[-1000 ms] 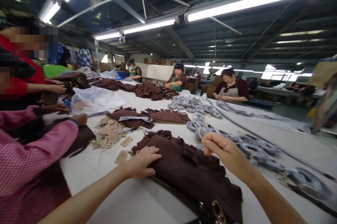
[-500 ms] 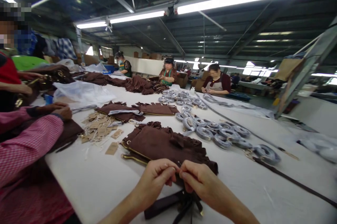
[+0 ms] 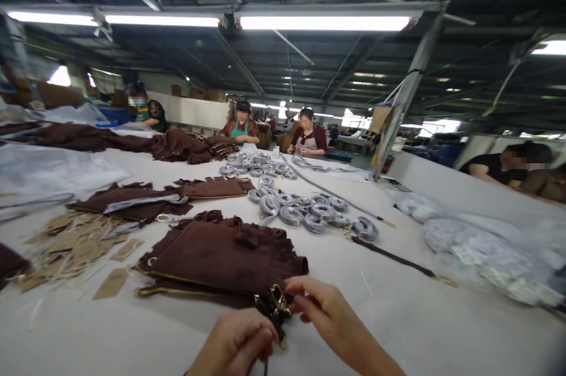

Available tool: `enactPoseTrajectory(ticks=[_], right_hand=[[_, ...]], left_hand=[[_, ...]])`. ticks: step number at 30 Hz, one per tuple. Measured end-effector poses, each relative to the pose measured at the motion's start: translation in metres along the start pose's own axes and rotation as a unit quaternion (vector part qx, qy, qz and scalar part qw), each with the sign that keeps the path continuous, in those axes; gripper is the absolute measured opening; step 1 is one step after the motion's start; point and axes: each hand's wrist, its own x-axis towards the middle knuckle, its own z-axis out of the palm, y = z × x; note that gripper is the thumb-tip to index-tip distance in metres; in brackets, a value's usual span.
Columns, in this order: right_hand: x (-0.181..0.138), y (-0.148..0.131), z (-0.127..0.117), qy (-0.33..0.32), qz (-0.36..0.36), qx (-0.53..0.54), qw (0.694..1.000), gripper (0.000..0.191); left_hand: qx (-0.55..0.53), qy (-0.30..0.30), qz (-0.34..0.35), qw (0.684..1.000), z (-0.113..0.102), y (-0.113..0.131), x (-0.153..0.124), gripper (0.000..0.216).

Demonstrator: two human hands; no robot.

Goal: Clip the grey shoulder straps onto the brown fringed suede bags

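Note:
A dark strap bundle with gold clasps (image 3: 279, 300) hangs at the near corner of a brown fringed bag (image 3: 216, 255). My right hand (image 3: 327, 311) is at the right of this bundle, thumb and fingertips pinched on its gold metal. Lower left, my left hand (image 3: 239, 340) is closed, fingers curled down; a thin dark strip shows below it, but what the fingertips grip is hidden. The bag lies flat on the white table, its gold zip edge facing me and its fringe to the far and right sides.
Kraft paper tags (image 3: 84, 246) with white strings lie left. Behind are more brown bags (image 3: 145, 199). Coiled straps in grey wrapping (image 3: 316, 211) cover the middle, a dark strap (image 3: 393, 257) right of them. Plastic bags (image 3: 486, 252) lie far right. Several people sit beyond the table.
The view has turned right. My hands, earlier pinched together in front of the bag, have moved apart; the gold-clasped strap bundle now shows between them, and my left hand is lower.

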Motion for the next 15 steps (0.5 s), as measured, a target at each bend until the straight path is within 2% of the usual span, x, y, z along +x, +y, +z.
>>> enactPoseTrajectory(ticks=[2,4,6,9,11,13,15], right_hand=[[-0.008,0.002,-0.001,0.018,-0.038,-0.137,0.99,0.023],[-0.014,0.004,-0.002,0.026,-0.057,-0.204,0.977,0.026],[-0.019,0.007,-0.003,0.045,-0.076,-0.247,0.965,0.028],[-0.028,0.008,-0.004,0.142,-0.126,-0.322,0.927,0.027],[-0.035,0.006,0.002,0.173,-0.143,-0.309,0.924,0.026],[-0.041,0.004,0.013,0.144,-0.119,-0.212,0.959,0.031],[-0.044,0.003,0.026,0.095,-0.051,-0.064,0.992,0.036]], left_hand=[[-0.112,0.022,-0.104,0.988,0.006,0.002,0.007,0.045],[-0.2,0.022,-0.174,0.964,0.01,0.005,0.014,0.05],[-0.249,0.016,-0.202,0.947,0.014,0.007,0.019,0.053],[-0.282,0.011,-0.205,0.937,0.02,0.009,0.023,0.056],[-0.282,0.014,-0.194,0.939,0.023,0.009,0.024,0.057],[-0.259,0.02,-0.173,0.95,0.025,0.008,0.025,0.056],[-0.236,0.018,-0.142,0.961,0.029,0.005,0.027,0.052]])
